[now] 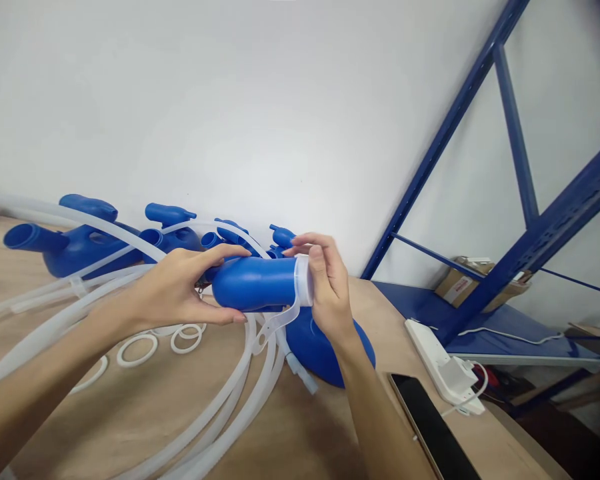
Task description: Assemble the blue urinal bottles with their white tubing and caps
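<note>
Held level between my hands is a blue plastic cup-like cylinder (257,280) with a rounded left end. My left hand (195,290) grips that rounded end, thumb below and fingers above. A translucent cap (304,280) with a hanging strap (280,323) covers the cylinder's right end. My right hand (327,283) is closed around this cap, thumb on its near side. Under the right wrist lies a rounded blue plastic body (345,353); whether it joins the cylinder is hidden.
Blue bottles (93,250) with wide necks line the wall. Clear tubes (220,427) curve over the wooden table (145,417), near white rings (137,350). To the right are a phone (433,427), a power strip (435,353) with a charger, and a blue metal rack (525,227).
</note>
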Demonstrator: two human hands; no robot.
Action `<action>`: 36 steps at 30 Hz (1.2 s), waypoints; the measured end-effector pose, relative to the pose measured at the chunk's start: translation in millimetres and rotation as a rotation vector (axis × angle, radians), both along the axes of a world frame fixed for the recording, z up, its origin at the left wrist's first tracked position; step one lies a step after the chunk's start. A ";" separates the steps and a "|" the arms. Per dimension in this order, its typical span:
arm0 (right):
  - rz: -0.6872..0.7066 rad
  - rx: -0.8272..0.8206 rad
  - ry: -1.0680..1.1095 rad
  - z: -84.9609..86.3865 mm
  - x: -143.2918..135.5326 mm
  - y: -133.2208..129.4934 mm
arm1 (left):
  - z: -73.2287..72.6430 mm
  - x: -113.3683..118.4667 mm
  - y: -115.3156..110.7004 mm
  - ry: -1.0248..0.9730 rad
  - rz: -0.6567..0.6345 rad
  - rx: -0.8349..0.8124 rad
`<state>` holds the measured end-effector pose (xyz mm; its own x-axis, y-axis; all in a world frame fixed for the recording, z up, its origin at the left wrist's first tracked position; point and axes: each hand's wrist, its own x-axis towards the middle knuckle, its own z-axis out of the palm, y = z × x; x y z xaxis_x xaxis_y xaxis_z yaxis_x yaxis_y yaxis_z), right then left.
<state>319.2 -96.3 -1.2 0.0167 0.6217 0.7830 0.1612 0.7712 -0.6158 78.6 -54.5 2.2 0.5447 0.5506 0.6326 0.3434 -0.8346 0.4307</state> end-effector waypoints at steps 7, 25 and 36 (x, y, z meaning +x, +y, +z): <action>0.381 -0.074 0.163 -4.5 -22.9 -8.7 | -7.8 6.0 -4.9 0.176 0.115 0.302; 0.334 -0.568 0.150 12.0 -9.0 -13.7 | -5.3 11.2 -17.5 0.387 0.395 0.756; 0.211 -0.266 0.115 -1.2 -31.3 -14.9 | 1.4 10.4 -28.7 0.505 0.232 0.549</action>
<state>287.9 -111.2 -2.4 -0.0552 0.8027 0.5938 -0.0665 0.5904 -0.8044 89.0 -83.2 3.6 0.7486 0.3657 0.5530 0.5796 -0.7660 -0.2781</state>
